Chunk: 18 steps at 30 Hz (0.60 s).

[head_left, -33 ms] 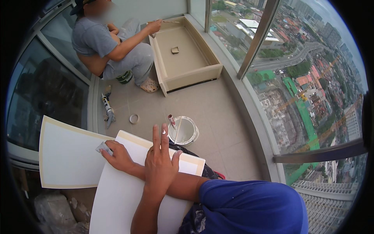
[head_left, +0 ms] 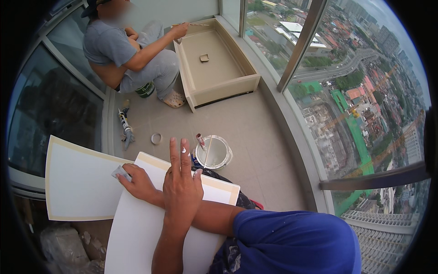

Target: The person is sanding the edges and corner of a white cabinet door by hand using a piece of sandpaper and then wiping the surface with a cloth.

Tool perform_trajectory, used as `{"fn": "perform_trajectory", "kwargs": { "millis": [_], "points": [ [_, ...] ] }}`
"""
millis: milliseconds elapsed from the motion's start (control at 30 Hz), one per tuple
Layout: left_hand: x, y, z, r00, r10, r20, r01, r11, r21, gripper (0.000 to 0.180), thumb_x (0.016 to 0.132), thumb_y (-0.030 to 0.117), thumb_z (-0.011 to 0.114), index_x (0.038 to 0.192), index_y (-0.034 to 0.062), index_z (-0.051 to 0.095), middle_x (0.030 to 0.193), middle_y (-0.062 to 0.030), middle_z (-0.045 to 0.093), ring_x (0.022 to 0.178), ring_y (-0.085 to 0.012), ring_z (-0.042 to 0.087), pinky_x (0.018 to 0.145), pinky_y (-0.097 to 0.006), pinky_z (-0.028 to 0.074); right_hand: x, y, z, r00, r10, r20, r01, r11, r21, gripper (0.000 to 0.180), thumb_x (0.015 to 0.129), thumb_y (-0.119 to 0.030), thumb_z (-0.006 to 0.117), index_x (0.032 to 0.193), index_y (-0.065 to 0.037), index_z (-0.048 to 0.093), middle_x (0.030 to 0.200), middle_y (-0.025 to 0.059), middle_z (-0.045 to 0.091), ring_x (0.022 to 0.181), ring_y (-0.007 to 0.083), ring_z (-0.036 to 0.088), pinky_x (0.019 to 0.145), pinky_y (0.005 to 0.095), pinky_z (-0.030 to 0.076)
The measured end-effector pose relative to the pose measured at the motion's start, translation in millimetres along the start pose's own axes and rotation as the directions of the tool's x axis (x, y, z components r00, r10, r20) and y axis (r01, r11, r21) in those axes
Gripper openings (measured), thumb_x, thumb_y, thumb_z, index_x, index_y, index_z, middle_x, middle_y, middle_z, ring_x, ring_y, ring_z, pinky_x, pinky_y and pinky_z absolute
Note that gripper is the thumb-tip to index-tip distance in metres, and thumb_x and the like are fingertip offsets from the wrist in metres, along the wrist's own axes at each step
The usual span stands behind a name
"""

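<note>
Across my lap lies a white panel [head_left: 137, 228] with a cream border. My right hand [head_left: 142, 183] reaches over it to the left, its fingers closed on a small grey flat piece [head_left: 120, 172] that looks like folded sandpaper. My left hand [head_left: 184, 189] is raised over the panel, back up, crossing in front of my right forearm. Two of its fingers stretch forward, with a white dab on one fingertip, and the thumb stands apart; it holds nothing. A second white, cream-edged panel [head_left: 82, 180] lies beyond the first, at the left.
A white bucket [head_left: 223, 153] with a stick across it and a red-handled tool [head_left: 200, 141] stands ahead. A tape roll [head_left: 156, 138] and a caulking gun [head_left: 126, 128] lie on the floor. Beyond, a person [head_left: 137, 50] works at a beige drawer-like frame [head_left: 223, 93]. Windows line the right.
My left hand has shifted slightly left and toward the far side. My right hand stays put with the grey piece. The other person's hand has moved very little.
</note>
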<state>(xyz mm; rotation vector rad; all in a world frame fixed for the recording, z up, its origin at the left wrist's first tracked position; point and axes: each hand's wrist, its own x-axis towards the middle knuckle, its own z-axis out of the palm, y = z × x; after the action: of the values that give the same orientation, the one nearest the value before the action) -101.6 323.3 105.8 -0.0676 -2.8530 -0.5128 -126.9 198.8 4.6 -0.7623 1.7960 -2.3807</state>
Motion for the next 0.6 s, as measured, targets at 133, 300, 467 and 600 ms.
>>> {"fn": "perform_trajectory", "kwargs": {
  "millis": [133, 300, 467, 600],
  "points": [
    [44.7, -8.9, -43.4, 0.962, 0.063, -0.267, -0.019, 0.986, 0.165, 0.092, 0.088, -0.007, 0.065, 0.169, 0.0088, 0.024, 0.177, -0.0139, 0.023, 0.144, -0.0416, 0.054, 0.107, -0.046, 0.056, -4.3, -27.7, -6.1, 0.993, 0.091, 0.077, -0.08, 0.988, -0.131, 0.031, 0.102, -0.026, 0.067, 0.09, 0.001, 0.06, 0.081, 0.0191, 0.064, 0.074, 0.0335, 0.06, 0.07, 0.0437, 0.047],
    [76.8, 9.7, -67.4, 0.906, 0.288, -0.311, -0.277, 0.958, 0.078, 0.084, 0.091, -0.007, 0.065, 0.167, 0.0138, 0.037, 0.17, -0.02, 0.039, 0.112, -0.0359, 0.071, 0.099, -0.044, 0.057, 5.0, -38.0, -32.5, 0.991, 0.13, 0.025, -0.12, 0.964, -0.237, 0.031, 0.104, -0.027, 0.066, 0.09, 0.0, 0.061, 0.079, 0.0169, 0.065, 0.07, 0.0286, 0.059, 0.068, 0.0406, 0.047],
    [26.3, -12.2, -7.7, 0.961, 0.087, 0.262, -0.105, 0.993, 0.058, 0.057, 0.103, 0.037, 0.063, 0.147, 0.0008, 0.06, 0.153, -0.0226, 0.058, 0.131, -0.0384, 0.065, 0.11, -0.048, 0.048, 8.0, 10.0, -9.2, 0.998, 0.046, -0.049, -0.046, 0.999, -0.004, 0.03, 0.099, -0.021, 0.071, 0.088, 0.003, 0.056, 0.079, 0.0223, 0.06, 0.069, 0.0377, 0.055, 0.064, 0.047, 0.044],
    [7.2, -38.0, 34.7, 0.89, -0.132, 0.437, 0.067, 0.985, 0.161, 0.069, 0.108, 0.055, 0.049, 0.133, -0.0061, 0.068, 0.144, -0.0295, 0.062, 0.131, -0.0391, 0.064, 0.109, -0.049, 0.048, 12.1, 10.3, -10.2, 0.996, 0.079, -0.039, -0.081, 0.996, -0.04, 0.027, 0.101, -0.022, 0.072, 0.092, 0.002, 0.063, 0.076, 0.0143, 0.066, 0.069, 0.0166, 0.056, 0.064, 0.0362, 0.047]
  ]
}}
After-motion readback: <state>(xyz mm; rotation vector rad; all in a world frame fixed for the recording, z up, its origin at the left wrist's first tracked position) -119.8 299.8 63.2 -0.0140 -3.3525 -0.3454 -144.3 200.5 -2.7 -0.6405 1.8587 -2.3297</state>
